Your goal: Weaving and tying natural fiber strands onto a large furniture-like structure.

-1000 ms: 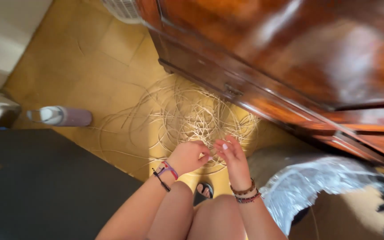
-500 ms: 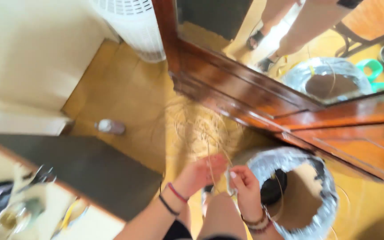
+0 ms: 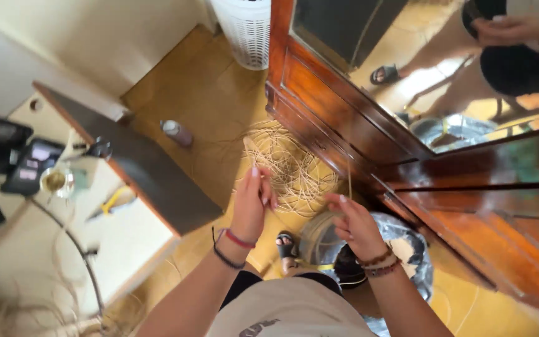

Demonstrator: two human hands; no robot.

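My left hand is raised above the floor with its fingers pinched on a thin pale cane strand. My right hand is level with it to the right and pinches another stretch of the same thin strand, which rises past the wardrobe. Below both hands a loose tangle of pale cane lies on the yellow tiled floor. A coil of cane wrapped in clear plastic sits on the floor under my right wrist. Both wrists wear bracelets.
A dark wooden wardrobe with a mirror door stands at the right. A dark-topped table with tools and devices is on the left. A spray bottle lies on the floor, a white slatted basket stands beyond it. My sandalled foot is below.
The view has tilted up and away from the floor. My hands have lifted from the cane tangle and moved apart, drawing a strand up between them.
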